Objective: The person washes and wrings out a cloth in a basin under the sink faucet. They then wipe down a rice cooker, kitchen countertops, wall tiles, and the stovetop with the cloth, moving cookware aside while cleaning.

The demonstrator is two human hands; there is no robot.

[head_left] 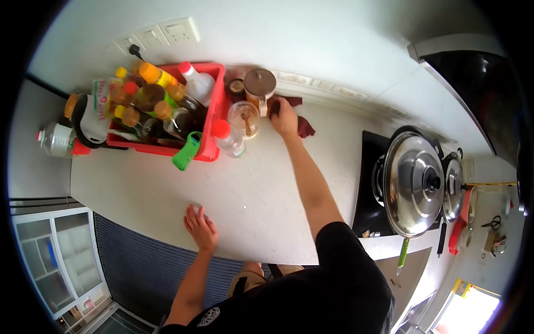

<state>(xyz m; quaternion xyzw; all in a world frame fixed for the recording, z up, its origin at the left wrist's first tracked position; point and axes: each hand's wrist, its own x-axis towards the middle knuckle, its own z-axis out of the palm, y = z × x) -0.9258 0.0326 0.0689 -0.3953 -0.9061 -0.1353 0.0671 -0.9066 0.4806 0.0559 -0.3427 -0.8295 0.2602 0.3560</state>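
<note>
Nearest, forward of the counter's (pixel 250 195) front edge and on the near side of the bin (pixel 218 97), the left hand (pixel 200 225) rests palm down, fingers slightly spread, holding nothing. Against the bin's near side hangs a green handle (pixel 188 151). Just right of the bin stand a red-capped bottle (pixel 229 139) and, beyond it, a tub (pixel 243 118) containing a spoon (pixel 247 123). Farther back, right of the bin, the lidded jug (pixel 260 86) stands upright. The right hand (pixel 285 118) is at its handle side, fingers curled; whether they pinch the handle cannot be told. Dark red pieces (pixel 304 127) lie beside this hand.
</note>
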